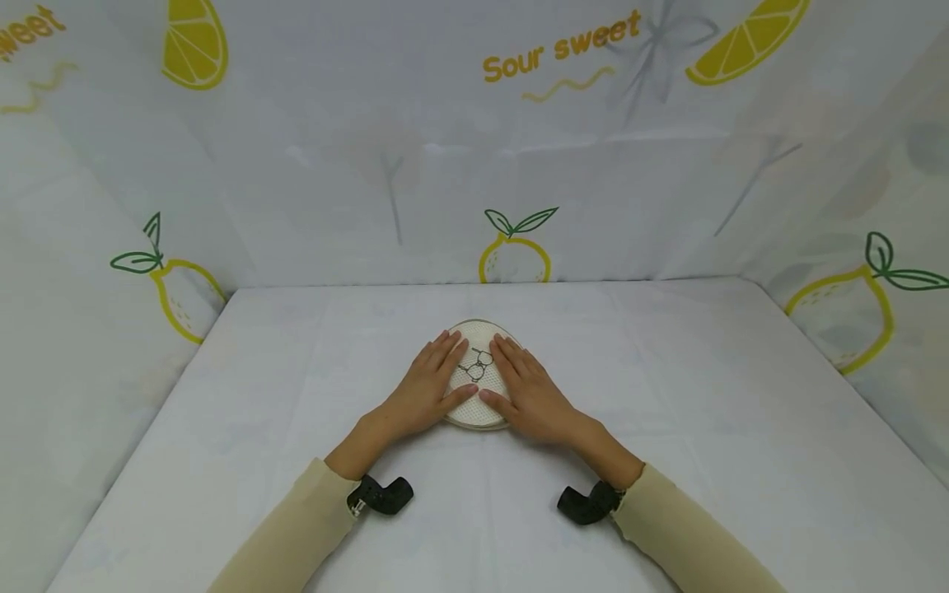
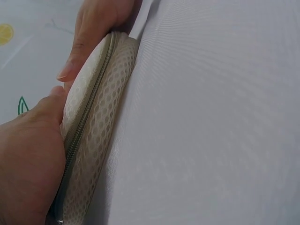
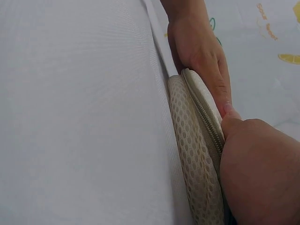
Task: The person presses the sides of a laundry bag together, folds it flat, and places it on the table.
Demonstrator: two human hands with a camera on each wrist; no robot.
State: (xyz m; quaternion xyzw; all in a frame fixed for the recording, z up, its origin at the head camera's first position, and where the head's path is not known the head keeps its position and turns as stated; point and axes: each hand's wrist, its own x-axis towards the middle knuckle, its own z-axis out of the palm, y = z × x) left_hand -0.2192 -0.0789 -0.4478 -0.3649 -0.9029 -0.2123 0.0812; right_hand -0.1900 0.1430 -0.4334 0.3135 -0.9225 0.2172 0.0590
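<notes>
Resting flat on a round beige mesh zipper pouch, the left hand and right hand lie side by side with straight fingers, thumbs nearly meeting at its near edge, gripping nothing. The pouch sits mid-table on the white tablecloth, its zipper running round the seam. A lemon-print backdrop surrounds the table.

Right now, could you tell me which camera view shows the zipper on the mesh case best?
The right wrist view: the zipper runs clearly along the mesh case. The left wrist view also shows it, partly behind the left hand. The head view shows only the case's top.
</notes>
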